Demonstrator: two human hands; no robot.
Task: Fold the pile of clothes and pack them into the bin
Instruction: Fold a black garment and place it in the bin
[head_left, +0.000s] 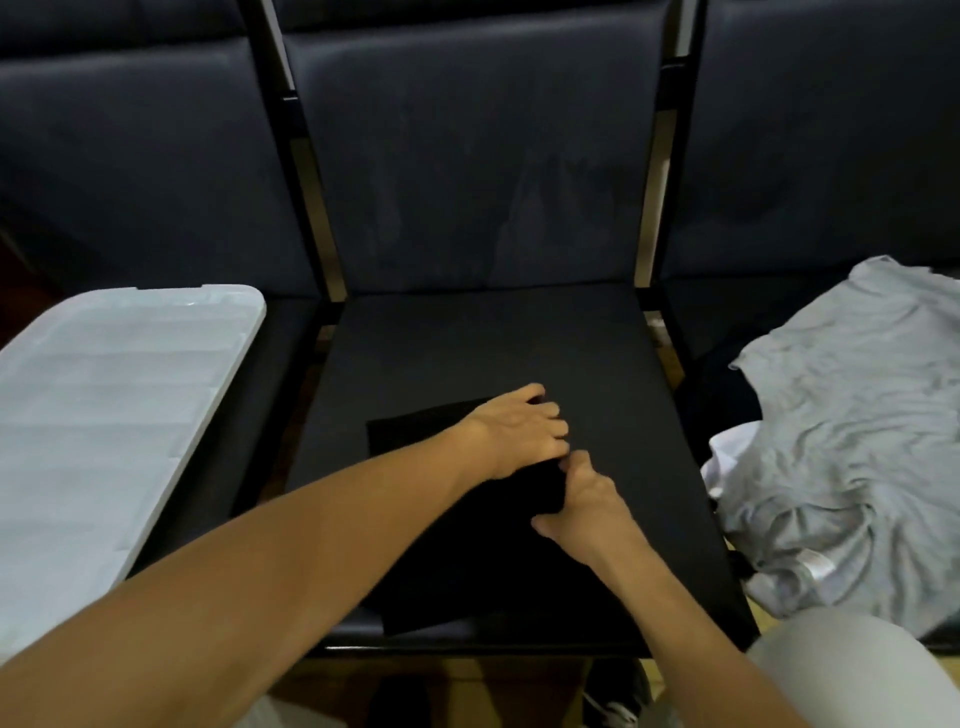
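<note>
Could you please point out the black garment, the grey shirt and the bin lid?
black garment (415, 436): head view, its far left corner.
grey shirt (852, 415): head view, its crumpled middle.
bin lid (104, 405): head view, its ribbed top.

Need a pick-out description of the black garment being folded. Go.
Find the middle chair seat in the row of dark chairs. The black garment lies flat on its front half, under the left hand and right hand. Unlike the crumpled grey shirt on the right, it is flat and straight-edged.

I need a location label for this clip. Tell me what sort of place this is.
Probably a waiting area or hall: a row of linked dark padded chairs on black metal frames serves as the work surface, with a plastic bin lid on one seat and loose clothes on another.
</note>
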